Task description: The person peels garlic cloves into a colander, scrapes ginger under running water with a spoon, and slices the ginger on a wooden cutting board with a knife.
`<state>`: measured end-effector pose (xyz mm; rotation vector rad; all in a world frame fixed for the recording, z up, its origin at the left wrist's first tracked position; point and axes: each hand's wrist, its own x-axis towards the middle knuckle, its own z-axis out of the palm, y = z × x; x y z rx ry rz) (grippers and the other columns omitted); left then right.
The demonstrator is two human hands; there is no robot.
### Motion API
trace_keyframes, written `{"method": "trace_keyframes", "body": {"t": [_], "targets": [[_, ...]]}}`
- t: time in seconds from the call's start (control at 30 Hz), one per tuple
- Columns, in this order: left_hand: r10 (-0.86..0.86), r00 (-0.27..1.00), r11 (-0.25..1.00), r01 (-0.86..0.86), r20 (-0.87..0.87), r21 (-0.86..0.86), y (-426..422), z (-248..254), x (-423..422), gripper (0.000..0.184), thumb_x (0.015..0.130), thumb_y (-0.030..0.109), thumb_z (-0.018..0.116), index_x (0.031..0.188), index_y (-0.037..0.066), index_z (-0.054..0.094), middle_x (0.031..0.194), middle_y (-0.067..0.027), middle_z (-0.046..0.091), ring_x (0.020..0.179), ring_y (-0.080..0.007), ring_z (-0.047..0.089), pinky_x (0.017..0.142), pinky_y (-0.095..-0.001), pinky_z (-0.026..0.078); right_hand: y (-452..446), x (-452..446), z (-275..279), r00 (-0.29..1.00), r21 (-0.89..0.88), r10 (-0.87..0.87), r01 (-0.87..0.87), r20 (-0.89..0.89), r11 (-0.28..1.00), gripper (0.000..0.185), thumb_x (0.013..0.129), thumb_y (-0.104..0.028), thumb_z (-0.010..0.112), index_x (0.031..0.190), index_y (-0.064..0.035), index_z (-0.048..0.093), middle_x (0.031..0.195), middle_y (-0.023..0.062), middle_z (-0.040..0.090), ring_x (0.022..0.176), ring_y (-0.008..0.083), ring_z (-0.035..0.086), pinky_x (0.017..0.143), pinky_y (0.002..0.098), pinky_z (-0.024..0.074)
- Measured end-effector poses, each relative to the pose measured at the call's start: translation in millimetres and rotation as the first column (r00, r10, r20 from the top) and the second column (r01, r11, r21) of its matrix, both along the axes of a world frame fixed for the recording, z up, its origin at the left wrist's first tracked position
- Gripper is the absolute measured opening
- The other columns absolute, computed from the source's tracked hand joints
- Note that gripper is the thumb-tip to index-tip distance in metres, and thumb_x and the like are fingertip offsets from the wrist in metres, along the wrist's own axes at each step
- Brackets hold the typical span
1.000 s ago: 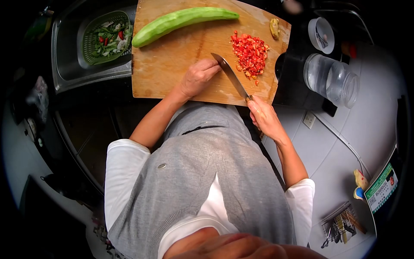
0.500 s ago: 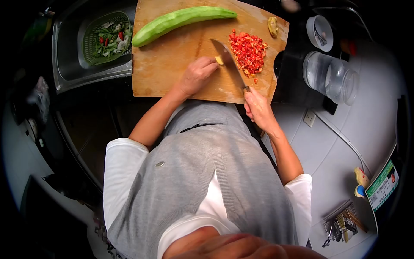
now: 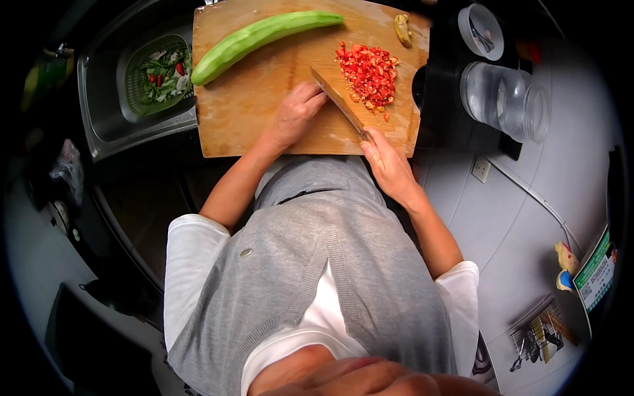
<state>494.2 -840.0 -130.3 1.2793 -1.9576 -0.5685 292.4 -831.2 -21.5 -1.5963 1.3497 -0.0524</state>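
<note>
My left hand (image 3: 294, 116) rests on the wooden cutting board (image 3: 238, 119), fingers curled in and closed. Its fingertips meet the side of a kitchen knife (image 3: 338, 100), whose handle my right hand (image 3: 391, 166) grips. The blade slants up and left, its tip near my left knuckles. A small pale-yellow piece, likely peeled ginger, was at these fingertips a moment ago; blade and fingers now hide it. Right of the knife lies a heap of chopped red chillies (image 3: 370, 74). A long peeled green gourd (image 3: 264, 41) lies along the board's far left.
A knob of unpeeled ginger (image 3: 403, 31) sits at the board's far right corner. Left is a steel sink (image 3: 99, 129) with a green basket (image 3: 134, 86) of greens and red chillies. At right stand a white bowl (image 3: 481, 32) and a clear jar (image 3: 502, 96).
The knife has come left and turned its blade side more upright, against my left fingertips. The yellow piece has gone out of sight. The whole view has shifted slightly.
</note>
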Motion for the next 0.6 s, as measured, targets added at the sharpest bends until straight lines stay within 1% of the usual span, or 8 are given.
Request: {"method": "trace_keyframes", "body": {"t": [0.23, 0.33, 0.37, 0.43, 0.47, 0.5, 0.53, 0.6], "targets": [[-0.016, 0.999, 1.0, 0.016, -0.051, 0.0, 0, 3, 3, 0.027, 0.065, -0.001, 0.057, 0.091, 0.001, 0.057, 0.094, -0.0153, 0.054, 0.09, -0.0316, 0.052, 0.077, -0.0352, 0.044, 6, 0, 8, 0.996, -0.056, 0.063, -0.067, -0.064, 0.996, 0.038, 0.085, -0.026, 0.045, 0.112, 0.0012, 0.042, 0.086, 0.0246, 0.057, 0.08, 0.0413, 0.054, 0.068, 0.0443, 0.0424], [0.126, 0.978, 0.991, -0.117, -0.166, 0.067, 8, 17, 7, 0.021, 0.072, 0.001, 0.058, 0.093, 0.0, 0.056, 0.092, -0.0109, 0.057, 0.086, -0.0248, 0.054, 0.075, -0.0313, 0.044, 6, -1, 10, 0.999, -0.083, 0.04, -0.039, 0.001, 0.996, 0.039, 0.085, -0.027, 0.045, 0.112, 0.0017, 0.042, 0.079, 0.0224, 0.057, 0.071, 0.0377, 0.057, 0.066, 0.0422, 0.0436], [0.127, 0.978, 0.991, -0.118, -0.163, 0.067, 10, 22, 7, 0.021, 0.072, 0.001, 0.058, 0.093, 0.0, 0.056, 0.092, -0.0109, 0.057, 0.086, -0.0248, 0.054, 0.075, -0.0313, 0.044, 7, -3, 12, 0.995, 0.038, -0.027, 0.024, 0.099, 0.999, 0.039, 0.086, -0.03, 0.044, 0.111, 0.0013, 0.043, 0.072, 0.0175, 0.055, 0.062, 0.0303, 0.055, 0.06, 0.0373, 0.0441], [0.551, 0.558, 0.769, -0.051, -0.621, 0.637, 11, 31, 6, 0.018, 0.078, 0.005, 0.056, 0.096, 0.0, 0.056, 0.092, -0.0049, 0.058, 0.082, -0.0143, 0.054, 0.071, -0.025, 0.044, 6, -4, 14, 0.976, 0.169, -0.102, 0.069, 0.191, 0.983, 0.04, 0.087, -0.032, 0.043, 0.11, 0.001, 0.044, 0.065, 0.0126, 0.053, 0.053, 0.0229, 0.053, 0.054, 0.0323, 0.0446], [0.554, 0.558, 0.768, -0.056, -0.618, 0.638, 9, 34, 8, 0.018, 0.078, 0.005, 0.056, 0.096, 0.0, 0.056, 0.092, -0.0049, 0.058, 0.082, -0.0143, 0.054, 0.071, -0.025, 0.044, 4, -4, 16, 0.921, 0.404, -0.256, 0.123, 0.294, 0.906, 0.04, 0.088, -0.035, 0.041, 0.108, -0.0003, 0.044, 0.062, 0.0068, 0.047, 0.05, 0.0152, 0.046, 0.049, 0.0262, 0.0407], [0.574, 0.392, 0.704, 0.213, -0.719, 0.678, 6, 36, 11, 0.02, 0.08, 0.005, 0.055, 0.099, 0.0, 0.055, 0.093, -0.0032, 0.058, 0.082, -0.0109, 0.053, 0.072, -0.0233, 0.043, 2, -3, 18, 0.837, 0.62, -0.422, 0.132, 0.349, 0.773, 0.041, 0.089, -0.038, 0.039, 0.107, -0.0015, 0.044, 0.059, 0.0011, 0.042, 0.047, 0.0075, 0.04, 0.043, 0.0201, 0.0368], [0.614, 0.206, 0.619, 0.473, -0.762, 0.627, 4, 37, 13, 0.021, 0.081, 0.005, 0.054, 0.102, 0.001, 0.054, 0.094, -0.0015, 0.057, 0.081, -0.0075, 0.052, 0.073, -0.0216, 0.042, 2, -1, 19, 0.836, 0.621, -0.421, 0.128, 0.353, 0.773, 0.041, 0.089, -0.038, 0.039, 0.107, -0.0015, 0.044, 0.059, 0.0011, 0.042, 0.047, 0.0075, 0.04, 0.043, 0.0201, 0.0368], [0.592, 0.213, 0.609, 0.513, -0.777, 0.605, 3, 30, 15, 0.02, 0.079, 0.003, 0.056, 0.099, 0.002, 0.056, 0.09, -0.0016, 0.058, 0.078, -0.0073, 0.052, 0.069, -0.0194, 0.041, 2, 3, 20, 0.798, 0.661, -0.484, 0.148, 0.36, 0.736, 0.042, 0.089, -0.042, 0.036, 0.105, -0.0042, 0.043, 0.06, -0.0027, 0.039, 0.046, 0.0029, 0.035, 0.039, 0.0151, 0.0293]]}}
